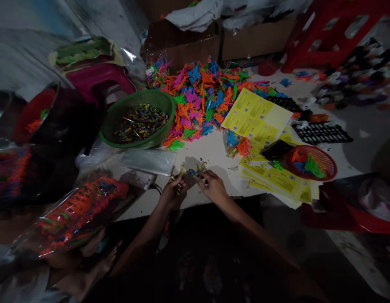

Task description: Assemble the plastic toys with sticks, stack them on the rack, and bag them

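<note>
Your left hand [176,188] had its grip closed on small multicoloured cylindrical pcs [179,189], your right hand [211,184] pinched similar small pcs [195,171], both over the white surface [204,147], nearer you & to the R of the round green plastic basin [138,120]; more pcs lay in it.

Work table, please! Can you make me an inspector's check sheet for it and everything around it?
Surface: whitish table, tiny bits beside the hands.
Handled things: small patterned tubes; more in the green basin.
Clutter: heaped colourful plastic pieces, yellow sheets, red basket of pieces.
Hands: left hand and right hand both hold tubes.
Cables: thin dark one, ends unclear.
Surroundings: dim; cardboard boxes, red stool behind.
</note>
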Action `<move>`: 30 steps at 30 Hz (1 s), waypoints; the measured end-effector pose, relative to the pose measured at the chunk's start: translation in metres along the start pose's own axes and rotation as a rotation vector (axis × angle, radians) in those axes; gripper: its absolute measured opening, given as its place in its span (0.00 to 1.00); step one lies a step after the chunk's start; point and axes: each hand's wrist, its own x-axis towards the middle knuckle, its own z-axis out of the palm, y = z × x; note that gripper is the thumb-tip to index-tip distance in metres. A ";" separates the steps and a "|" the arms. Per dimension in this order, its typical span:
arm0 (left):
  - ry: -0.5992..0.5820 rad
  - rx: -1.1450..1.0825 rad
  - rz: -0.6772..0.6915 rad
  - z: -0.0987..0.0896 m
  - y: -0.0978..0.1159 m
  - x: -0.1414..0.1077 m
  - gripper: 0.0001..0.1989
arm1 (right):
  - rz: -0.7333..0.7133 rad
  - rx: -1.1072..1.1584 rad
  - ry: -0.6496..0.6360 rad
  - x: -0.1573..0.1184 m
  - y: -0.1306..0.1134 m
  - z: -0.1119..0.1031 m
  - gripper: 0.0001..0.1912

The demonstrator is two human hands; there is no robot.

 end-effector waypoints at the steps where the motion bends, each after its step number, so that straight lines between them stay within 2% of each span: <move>1: 0.013 0.032 -0.033 -0.002 0.005 0.001 0.13 | 0.039 -0.081 0.035 0.007 0.004 0.003 0.13; 4: 0.011 0.194 -0.065 -0.006 0.011 0.004 0.17 | 0.077 -0.271 -0.022 0.020 0.015 0.017 0.11; 6: 0.029 0.289 0.029 -0.008 0.012 0.005 0.16 | 0.080 -0.301 -0.050 0.020 0.019 0.019 0.09; 9: 0.013 0.392 0.220 -0.011 0.015 0.005 0.15 | 0.045 -0.219 0.016 0.013 0.016 0.005 0.09; 11: -0.083 0.469 0.291 -0.011 0.016 0.003 0.15 | -0.072 -0.097 -0.032 0.006 0.007 -0.010 0.10; 12: -0.159 0.510 0.286 -0.011 0.015 0.002 0.15 | -0.148 -0.022 -0.099 0.004 0.002 -0.016 0.10; 14: -0.359 0.585 0.169 -0.011 0.012 -0.002 0.18 | -0.248 0.130 -0.236 0.002 -0.007 -0.024 0.10; 16: -0.489 0.651 0.021 -0.014 0.008 -0.002 0.18 | -0.226 0.233 -0.287 0.005 -0.012 -0.022 0.10; 17: -0.495 0.697 -0.006 -0.016 0.008 0.000 0.18 | -0.160 0.237 -0.267 0.008 -0.012 -0.017 0.11; 18: -0.464 0.767 0.029 -0.018 0.009 0.003 0.16 | -0.070 0.198 -0.232 0.011 -0.010 -0.012 0.12; 19: -0.411 0.872 0.140 -0.021 0.012 0.008 0.15 | 0.023 0.118 -0.202 0.014 -0.008 -0.005 0.13; 21: -0.323 1.111 0.459 -0.026 0.022 0.022 0.11 | 0.173 -0.111 -0.189 0.018 -0.002 0.009 0.15; 23: -0.330 1.328 0.739 -0.028 0.034 0.038 0.08 | 0.220 -0.295 -0.252 0.020 0.003 0.019 0.14; 24: -0.367 1.409 0.821 -0.028 0.040 0.046 0.06 | 0.223 -0.336 -0.283 0.020 0.004 0.022 0.13; 27: -0.494 1.593 0.887 -0.024 0.048 0.061 0.05 | 0.259 -0.307 -0.248 0.019 0.007 0.021 0.12; 28: -0.499 1.637 0.896 -0.022 0.048 0.063 0.05 | 0.278 -0.283 -0.196 0.019 0.009 0.019 0.13; 30: -0.422 1.670 0.905 -0.017 0.043 0.063 0.04 | 0.282 -0.275 -0.081 0.022 0.015 0.014 0.14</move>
